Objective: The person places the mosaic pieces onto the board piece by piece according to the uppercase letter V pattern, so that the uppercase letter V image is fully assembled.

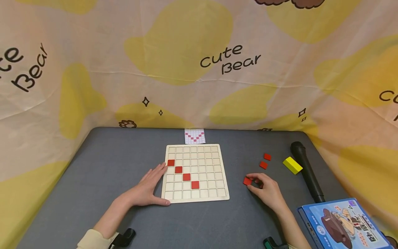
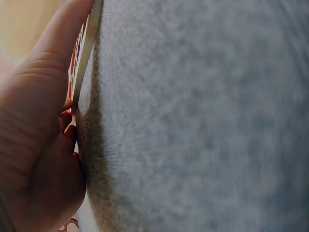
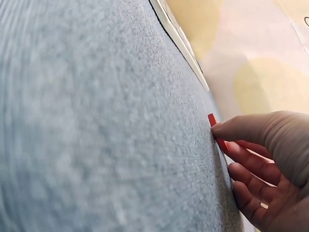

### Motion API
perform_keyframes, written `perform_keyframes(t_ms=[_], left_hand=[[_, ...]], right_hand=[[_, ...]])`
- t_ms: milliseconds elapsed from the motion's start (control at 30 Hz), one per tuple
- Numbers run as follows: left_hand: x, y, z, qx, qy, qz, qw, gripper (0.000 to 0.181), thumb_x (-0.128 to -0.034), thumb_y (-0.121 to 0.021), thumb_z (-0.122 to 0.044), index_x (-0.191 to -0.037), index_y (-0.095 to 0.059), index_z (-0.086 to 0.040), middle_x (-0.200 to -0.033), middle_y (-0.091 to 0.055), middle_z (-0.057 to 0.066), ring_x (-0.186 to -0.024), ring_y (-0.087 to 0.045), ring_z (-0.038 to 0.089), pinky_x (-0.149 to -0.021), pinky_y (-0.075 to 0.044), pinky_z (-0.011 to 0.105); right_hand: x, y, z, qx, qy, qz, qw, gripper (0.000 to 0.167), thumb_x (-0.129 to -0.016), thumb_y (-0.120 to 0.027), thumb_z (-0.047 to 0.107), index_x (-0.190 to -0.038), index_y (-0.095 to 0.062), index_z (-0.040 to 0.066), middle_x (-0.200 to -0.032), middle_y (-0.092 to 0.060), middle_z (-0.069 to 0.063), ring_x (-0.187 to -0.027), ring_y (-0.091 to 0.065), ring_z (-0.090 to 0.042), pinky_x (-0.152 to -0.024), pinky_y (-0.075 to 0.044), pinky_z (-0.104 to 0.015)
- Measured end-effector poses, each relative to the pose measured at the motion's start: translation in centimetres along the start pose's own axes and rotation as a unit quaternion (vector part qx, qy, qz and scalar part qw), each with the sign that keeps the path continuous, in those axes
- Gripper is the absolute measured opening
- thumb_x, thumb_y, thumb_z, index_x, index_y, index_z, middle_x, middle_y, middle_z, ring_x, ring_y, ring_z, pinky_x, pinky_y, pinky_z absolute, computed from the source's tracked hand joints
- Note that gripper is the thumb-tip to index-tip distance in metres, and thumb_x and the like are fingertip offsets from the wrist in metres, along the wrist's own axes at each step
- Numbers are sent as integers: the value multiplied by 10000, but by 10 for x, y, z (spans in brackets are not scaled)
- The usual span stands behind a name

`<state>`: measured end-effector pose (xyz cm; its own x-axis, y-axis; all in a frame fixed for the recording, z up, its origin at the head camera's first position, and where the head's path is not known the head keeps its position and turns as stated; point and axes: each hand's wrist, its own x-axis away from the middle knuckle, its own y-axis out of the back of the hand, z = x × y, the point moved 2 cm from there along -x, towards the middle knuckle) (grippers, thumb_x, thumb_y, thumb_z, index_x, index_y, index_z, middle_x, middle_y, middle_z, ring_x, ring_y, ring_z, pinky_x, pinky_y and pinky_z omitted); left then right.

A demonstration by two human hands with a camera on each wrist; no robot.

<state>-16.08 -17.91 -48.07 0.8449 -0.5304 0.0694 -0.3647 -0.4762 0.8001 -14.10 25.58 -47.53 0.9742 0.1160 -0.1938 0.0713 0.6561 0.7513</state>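
Observation:
A pale wooden grid board (image 1: pixel 208 193) lies flat on the grey table, with several red square tiles (image 1: pixel 186 177) set in a descending diagonal from its left side. My left hand (image 1: pixel 148 188) rests against the board's left edge, fingers straight, thumb at the lower left corner. In the left wrist view the thumb (image 2: pixel 53 43) touches the board's edge. To the right of the board my right hand (image 1: pixel 266 190) pinches a red square tile (image 1: pixel 247 181) between thumb and fingers. The right wrist view shows this tile (image 3: pixel 211 119) tilted, close to the table. Two more red tiles (image 1: pixel 263 165) lie beyond that hand.
Behind the board is a small pattern card (image 1: pixel 195 136) with a V of pink squares. A yellow block (image 1: pixel 292 165) sits by a black microphone (image 1: pixel 308 171) on the right. A blue box (image 1: pixel 345 224) occupies the near right corner. Printed cloth (image 1: pixel 174 41) hangs around the table.

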Motion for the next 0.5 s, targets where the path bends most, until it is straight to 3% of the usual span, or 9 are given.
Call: perform_keyframes(t_ms=[500], left_hand=[[1,-1,5,1,-52,-79,10000,1215,-697,-758,-668,-1560,-170,-47,-1621,-130,117,-1477,-106,330,-1138,-76,541]], right_hand=[[-14,-19,20,-231,14,-32,9997,300,-786,-819,119,-1072,-738,165,-942,-651,44,-825,-568,-131,-681,-472,-276]])
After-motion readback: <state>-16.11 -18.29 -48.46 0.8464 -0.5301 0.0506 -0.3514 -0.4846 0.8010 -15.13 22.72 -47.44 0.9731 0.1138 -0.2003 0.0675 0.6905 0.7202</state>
